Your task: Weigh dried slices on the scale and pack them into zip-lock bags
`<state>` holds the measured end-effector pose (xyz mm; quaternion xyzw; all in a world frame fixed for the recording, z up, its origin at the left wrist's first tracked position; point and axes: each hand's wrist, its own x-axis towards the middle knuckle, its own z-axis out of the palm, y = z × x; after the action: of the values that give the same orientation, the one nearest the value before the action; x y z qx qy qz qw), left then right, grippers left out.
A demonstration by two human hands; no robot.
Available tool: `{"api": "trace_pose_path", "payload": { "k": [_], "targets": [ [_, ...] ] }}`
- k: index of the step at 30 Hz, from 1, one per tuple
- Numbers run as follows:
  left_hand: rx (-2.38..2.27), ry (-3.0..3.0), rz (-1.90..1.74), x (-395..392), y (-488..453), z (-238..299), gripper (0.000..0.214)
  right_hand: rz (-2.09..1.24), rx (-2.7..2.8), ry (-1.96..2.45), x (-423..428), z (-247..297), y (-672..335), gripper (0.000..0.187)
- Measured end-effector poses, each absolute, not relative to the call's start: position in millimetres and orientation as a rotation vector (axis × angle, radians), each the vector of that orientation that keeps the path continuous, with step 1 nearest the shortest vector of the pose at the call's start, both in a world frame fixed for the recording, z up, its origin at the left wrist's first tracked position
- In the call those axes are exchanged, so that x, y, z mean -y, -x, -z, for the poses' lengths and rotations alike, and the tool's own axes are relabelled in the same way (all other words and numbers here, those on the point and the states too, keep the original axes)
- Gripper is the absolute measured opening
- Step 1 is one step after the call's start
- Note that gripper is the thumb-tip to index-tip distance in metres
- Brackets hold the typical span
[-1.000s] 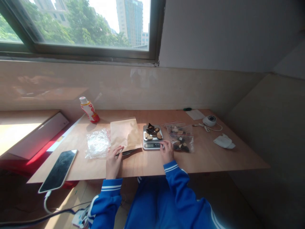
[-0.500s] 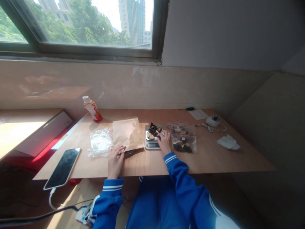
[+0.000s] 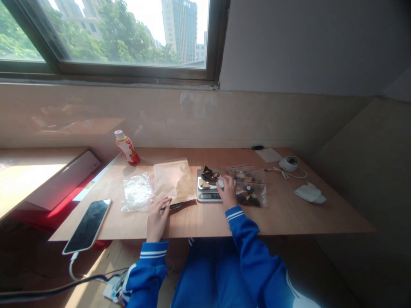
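Observation:
My left hand [image 3: 157, 217] rests near the table's front edge, its fingers closed around the end of dark, thin tweezers [image 3: 180, 205]. The tweezers lie along the lower edge of a brown paper bag [image 3: 171, 179]. Over the right side of a small digital scale [image 3: 207, 196] is my right hand [image 3: 228, 191], thumb and fingers apart, with a pale patch between them that looks like the bare plate. Dark and tan dried pieces [image 3: 208, 174] are heaped on the plate. Beside that hand, two clear zip bags [image 3: 249, 196] hold similar pieces.
Left of the paper bag lies a crumpled clear plastic bag [image 3: 138, 191]. A phone [image 3: 88, 226] on a cable overhangs the front left; a red-and-white bottle [image 3: 127, 148] stands behind. At right are a white corded device [image 3: 289, 163], a crumpled tissue [image 3: 310, 193] and a paper sheet [image 3: 269, 155].
My right hand has drawn back slightly to the right from the dried pieces, uncovering more of the scale and its display. My left hand stays on the tweezers. The whole view has shifted slightly.

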<state>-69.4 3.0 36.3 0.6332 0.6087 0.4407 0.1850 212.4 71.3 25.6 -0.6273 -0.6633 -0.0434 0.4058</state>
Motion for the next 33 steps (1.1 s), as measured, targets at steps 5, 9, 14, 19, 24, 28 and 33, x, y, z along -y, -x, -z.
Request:
{"api": "trace_pose_path", "payload": {
  "k": [5, 9, 14, 19, 24, 28, 33],
  "targets": [
    [-1.710, -1.792, -1.261, -3, 70, -35, 0.026, -0.012, 1.741, 1.534, -51, -11, -243, 0.028],
    [-1.705, -1.786, -1.269, -3, 70, -36, 0.027, -0.031, 1.820, 1.553, -40, 1, -258, 0.025],
    [-1.704, -1.770, -1.255, -3, 69, -37, 0.027, 0.017, 1.813, 1.621, -41, 2, -259, 0.020],
    [-1.705, -1.793, -1.264, -2, 70, -37, 0.026, -0.026, 1.767, 1.593, -54, -13, -249, 0.022],
    [-1.700, -1.814, -1.263, -2, 70, -36, 0.026, -0.062, 1.874, 1.474, -83, -51, -222, 0.026],
    [-1.707, -1.828, -1.252, -2, 71, -35, 0.025, 0.042, 2.112, 1.474, -118, -72, -194, 0.022],
    [-1.699, -1.806, -1.233, -1, 73, -35, 0.026, 0.036, 2.322, 1.611, -141, -71, -179, 0.016]
  ]
}}
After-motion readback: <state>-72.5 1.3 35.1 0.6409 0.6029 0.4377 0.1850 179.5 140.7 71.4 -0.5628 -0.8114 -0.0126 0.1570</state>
